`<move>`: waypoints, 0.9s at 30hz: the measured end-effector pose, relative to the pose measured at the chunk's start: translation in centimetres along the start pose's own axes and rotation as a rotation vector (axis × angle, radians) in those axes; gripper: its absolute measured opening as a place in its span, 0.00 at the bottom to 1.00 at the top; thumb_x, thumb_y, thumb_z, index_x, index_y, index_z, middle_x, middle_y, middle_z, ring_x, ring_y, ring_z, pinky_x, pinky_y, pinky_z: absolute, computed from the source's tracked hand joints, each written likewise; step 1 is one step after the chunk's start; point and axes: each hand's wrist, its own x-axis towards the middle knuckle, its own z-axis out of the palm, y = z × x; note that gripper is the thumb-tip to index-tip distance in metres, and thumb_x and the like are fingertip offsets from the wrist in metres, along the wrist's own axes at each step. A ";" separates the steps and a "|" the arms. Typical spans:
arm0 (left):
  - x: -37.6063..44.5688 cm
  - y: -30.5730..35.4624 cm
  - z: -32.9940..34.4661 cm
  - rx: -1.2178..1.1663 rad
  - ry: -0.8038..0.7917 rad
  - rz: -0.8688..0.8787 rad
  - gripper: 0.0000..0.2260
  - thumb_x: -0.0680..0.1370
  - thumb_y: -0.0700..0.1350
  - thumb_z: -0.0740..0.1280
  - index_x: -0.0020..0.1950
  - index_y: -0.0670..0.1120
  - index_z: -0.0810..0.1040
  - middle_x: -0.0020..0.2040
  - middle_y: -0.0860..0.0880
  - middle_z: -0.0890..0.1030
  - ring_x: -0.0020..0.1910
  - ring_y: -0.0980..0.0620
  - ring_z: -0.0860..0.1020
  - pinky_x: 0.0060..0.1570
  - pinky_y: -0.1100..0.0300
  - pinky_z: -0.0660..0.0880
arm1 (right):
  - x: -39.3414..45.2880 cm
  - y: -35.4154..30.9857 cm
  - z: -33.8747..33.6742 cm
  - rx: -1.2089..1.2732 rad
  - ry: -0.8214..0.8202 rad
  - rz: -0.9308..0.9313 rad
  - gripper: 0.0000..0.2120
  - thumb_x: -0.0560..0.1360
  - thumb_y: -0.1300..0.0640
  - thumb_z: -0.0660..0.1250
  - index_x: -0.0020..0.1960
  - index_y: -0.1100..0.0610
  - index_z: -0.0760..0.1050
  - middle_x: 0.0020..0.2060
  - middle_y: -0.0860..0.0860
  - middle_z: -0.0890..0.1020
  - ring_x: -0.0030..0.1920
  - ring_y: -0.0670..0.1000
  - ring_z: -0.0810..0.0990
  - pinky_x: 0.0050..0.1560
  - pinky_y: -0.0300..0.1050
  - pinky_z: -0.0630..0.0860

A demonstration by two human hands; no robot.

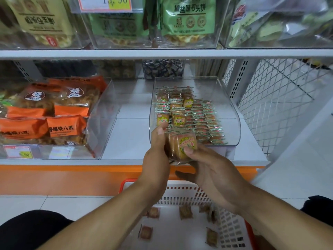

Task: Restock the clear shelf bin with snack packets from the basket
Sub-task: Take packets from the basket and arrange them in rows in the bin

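**Both hands on a stack of packets at the bin's front lip**

I see my left hand (pixel 158 156) and right hand (pixel 212 170) together holding a small stack of snack packets (pixel 182 147), yellow-green label facing me. Left grip: fingers curled round the stack's left side, thumb up top. Right grip: thumb pressed on the front label, fingers curled underneath. The stack sits right at the front edge of the clear bin (pixel 232 112), just above the shelf's (pixel 126 139) front edge.

Inside the bin, rows of the same packets (pixel 200 120) stand on edge, packed toward the right and back; the front-left corner is where my hands are.

The basket (pixel 232 230), white mesh with an orange rim, is below the shelf, under my forearms. A few loose packets (pixel 185 212) lie flat on its bottom, spread well apart.

On the shelf's left side, another clear bin (pixel 100 134) holds orange bags (pixel 66 125), with a price tag (pixel 19 152) on its front. The upper shelf (pixel 162 53) carries bins with green bags (pixel 189 17). White wire mesh panel (pixel 281 87) at the shelf's right end.
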 end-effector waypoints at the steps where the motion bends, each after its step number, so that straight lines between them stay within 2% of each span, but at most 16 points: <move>1: -0.1 0.2 0.2 -0.050 -0.024 -0.001 0.16 0.85 0.57 0.54 0.70 0.60 0.74 0.59 0.46 0.85 0.59 0.45 0.84 0.60 0.48 0.78 | 0.1 0.0 -0.2 -0.022 0.005 -0.014 0.19 0.76 0.52 0.67 0.66 0.50 0.79 0.58 0.53 0.83 0.57 0.49 0.79 0.59 0.54 0.68; 3: -0.2 0.6 0.4 -0.146 -0.109 -0.010 0.25 0.79 0.66 0.56 0.74 0.59 0.71 0.61 0.47 0.85 0.59 0.47 0.84 0.56 0.51 0.78 | 0.4 0.1 -0.5 -0.036 0.022 -0.040 0.19 0.75 0.53 0.66 0.66 0.48 0.80 0.59 0.51 0.84 0.57 0.48 0.80 0.63 0.52 0.69; 4: -0.3 0.7 0.4 -0.171 -0.157 -0.016 0.30 0.74 0.70 0.57 0.73 0.60 0.73 0.60 0.48 0.85 0.59 0.49 0.84 0.55 0.53 0.78 | 0.5 0.2 -0.6 -0.043 0.014 -0.054 0.20 0.75 0.54 0.67 0.66 0.47 0.79 0.60 0.51 0.84 0.57 0.48 0.81 0.64 0.50 0.71; 6: -0.3 0.7 0.5 -0.145 -0.280 -0.005 0.28 0.70 0.75 0.59 0.61 0.62 0.83 0.56 0.53 0.87 0.58 0.53 0.84 0.56 0.55 0.82 | 0.7 0.3 -0.9 -0.084 -0.003 -0.092 0.23 0.75 0.56 0.69 0.70 0.44 0.76 0.62 0.51 0.83 0.61 0.49 0.81 0.64 0.50 0.73; 7: -0.4 0.8 0.6 -0.138 -0.306 -0.003 0.26 0.69 0.73 0.61 0.58 0.63 0.85 0.55 0.53 0.87 0.58 0.54 0.84 0.58 0.54 0.82 | 0.8 0.3 -1.0 -0.109 0.003 -0.122 0.25 0.75 0.57 0.70 0.71 0.43 0.74 0.63 0.50 0.82 0.63 0.50 0.81 0.65 0.51 0.73; 8: -0.4 0.7 0.8 -0.143 -0.298 -0.015 0.26 0.69 0.70 0.64 0.63 0.61 0.83 0.57 0.51 0.86 0.59 0.52 0.83 0.61 0.52 0.80 | 0.8 0.4 -1.1 -0.132 0.015 -0.155 0.28 0.75 0.57 0.71 0.72 0.42 0.72 0.65 0.49 0.82 0.65 0.50 0.80 0.66 0.53 0.73; 10: -0.3 0.4 0.9 -0.154 -0.262 -0.053 0.34 0.70 0.63 0.68 0.76 0.56 0.69 0.64 0.48 0.83 0.62 0.50 0.82 0.62 0.48 0.78 | 0.9 0.5 -1.1 -0.196 0.036 -0.222 0.31 0.72 0.56 0.73 0.71 0.38 0.71 0.65 0.44 0.81 0.67 0.48 0.79 0.66 0.51 0.75; 12: -0.3 0.7 1.2 -0.162 -0.273 -0.063 0.36 0.71 0.60 0.69 0.78 0.54 0.64 0.66 0.47 0.82 0.63 0.49 0.82 0.63 0.46 0.77 | 1.0 0.4 -1.0 -0.286 0.060 -0.268 0.32 0.69 0.54 0.73 0.69 0.35 0.71 0.62 0.41 0.82 0.63 0.44 0.80 0.61 0.46 0.79; 14: -0.2 1.0 1.4 -0.166 -0.273 -0.079 0.35 0.73 0.60 0.69 0.78 0.48 0.66 0.68 0.41 0.80 0.66 0.44 0.80 0.69 0.39 0.73 | 1.2 -0.2 -1.1 -0.383 0.113 -0.293 0.32 0.66 0.52 0.73 0.68 0.35 0.72 0.60 0.41 0.82 0.60 0.42 0.82 0.57 0.42 0.80; 16: 0.1 1.3 1.3 -0.167 -0.293 -0.060 0.31 0.77 0.60 0.68 0.74 0.42 0.71 0.67 0.37 0.79 0.66 0.40 0.79 0.70 0.38 0.72 | 1.3 -1.2 -1.4 -0.563 0.182 -0.318 0.34 0.63 0.49 0.73 0.67 0.34 0.72 0.63 0.44 0.78 0.61 0.41 0.79 0.59 0.42 0.80; 17: 0.2 1.6 1.2 -0.152 -0.301 -0.064 0.29 0.79 0.61 0.66 0.72 0.42 0.73 0.65 0.38 0.80 0.64 0.40 0.80 0.67 0.40 0.75 | 1.2 -1.8 -1.6 -0.704 0.202 -0.327 0.35 0.62 0.47 0.72 0.67 0.32 0.70 0.65 0.42 0.73 0.63 0.39 0.76 0.61 0.40 0.77; 19: 0.4 2.0 0.7 -0.116 -0.327 -0.121 0.28 0.78 0.64 0.66 0.66 0.41 0.77 0.51 0.41 0.82 0.50 0.44 0.82 0.50 0.49 0.78 | 1.0 -2.6 -1.9 -1.023 0.186 -0.350 0.37 0.61 0.42 0.70 0.68 0.28 0.64 0.67 0.38 0.65 0.66 0.36 0.70 0.63 0.34 0.71; 21: 0.7 2.3 0.3 -0.129 -0.379 -0.178 0.23 0.78 0.64 0.67 0.52 0.43 0.83 0.37 0.46 0.79 0.34 0.50 0.79 0.35 0.59 0.76 | 0.9 -2.8 -1.7 -1.238 0.147 -0.408 0.42 0.62 0.40 0.70 0.72 0.31 0.57 0.66 0.37 0.63 0.68 0.40 0.68 0.65 0.39 0.71; 22: 0.8 2.4 0.2 -0.149 -0.395 -0.203 0.20 0.78 0.63 0.68 0.45 0.45 0.84 0.33 0.49 0.78 0.29 0.53 0.77 0.30 0.62 0.74 | 0.8 -2.7 -1.5 -1.280 0.136 -0.441 0.45 0.62 0.40 0.70 0.75 0.34 0.54 0.67 0.37 0.64 0.68 0.42 0.68 0.66 0.42 0.71; 24: 1.0 2.4 0.2 -0.171 -0.403 -0.247 0.19 0.77 0.62 0.69 0.38 0.48 0.83 0.30 0.51 0.75 0.26 0.55 0.73 0.26 0.65 0.71 | 0.8 -2.5 -1.3 -1.334 0.122 -0.507 0.50 0.64 0.41 0.71 0.79 0.40 0.49 0.68 0.38 0.65 0.69 0.44 0.67 0.68 0.45 0.70; 27: 1.2 1.9 0.1 -0.190 -0.368 -0.284 0.18 0.73 0.63 0.74 0.46 0.49 0.82 0.36 0.49 0.71 0.32 0.52 0.71 0.34 0.61 0.68 | 0.9 -2.5 -1.3 -1.361 0.098 -0.530 0.55 0.64 0.43 0.72 0.81 0.41 0.41 0.68 0.40 0.64 0.68 0.45 0.67 0.68 0.48 0.70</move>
